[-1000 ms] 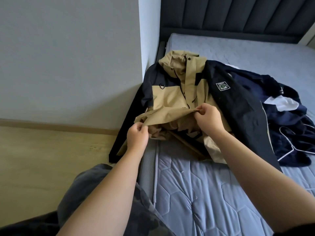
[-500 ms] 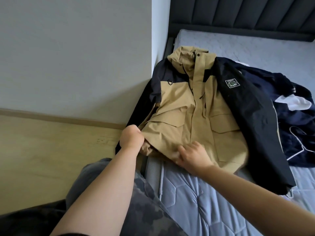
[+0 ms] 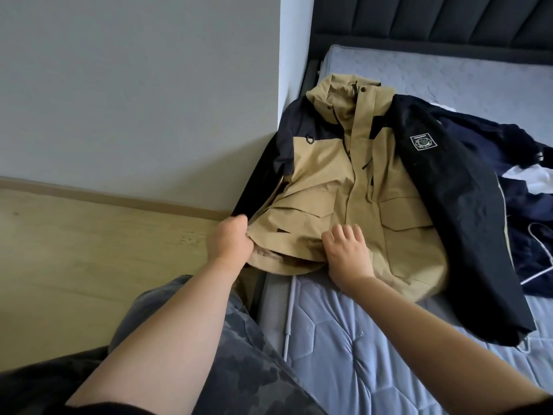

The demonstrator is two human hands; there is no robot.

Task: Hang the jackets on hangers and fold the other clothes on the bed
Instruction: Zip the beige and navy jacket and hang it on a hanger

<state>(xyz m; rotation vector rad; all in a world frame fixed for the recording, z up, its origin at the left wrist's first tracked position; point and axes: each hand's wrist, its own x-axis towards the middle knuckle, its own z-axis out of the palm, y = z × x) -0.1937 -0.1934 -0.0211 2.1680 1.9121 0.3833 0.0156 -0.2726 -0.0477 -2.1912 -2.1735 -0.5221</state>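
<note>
The left hand (image 3: 229, 242) has a clenched grip on the hem corner of the tan-and-navy hooded jacket (image 3: 353, 187); the right hand (image 3: 347, 254) lies released, palm flat, at its three o'clock. The jacket lies on the grey quilted bed (image 3: 374, 339), beside a grey wall (image 3: 134, 85).

Jacket (image 3: 335, 187): matt tan cloth w/ dark navy panels, smooth woven look, slightly creased. Mattress (image 3: 344, 348): grey-blue quilted cloth, soft sheen. Headboard (image 3: 434, 22): dark padded fabric, channelled. Floor (image 3: 74, 256): pale wood-look, smooth, matt. Wall (image 3: 134, 85): matt paint. Hanger (image 3: 538, 262): thin white, prob. plastic or coated wire.
</note>
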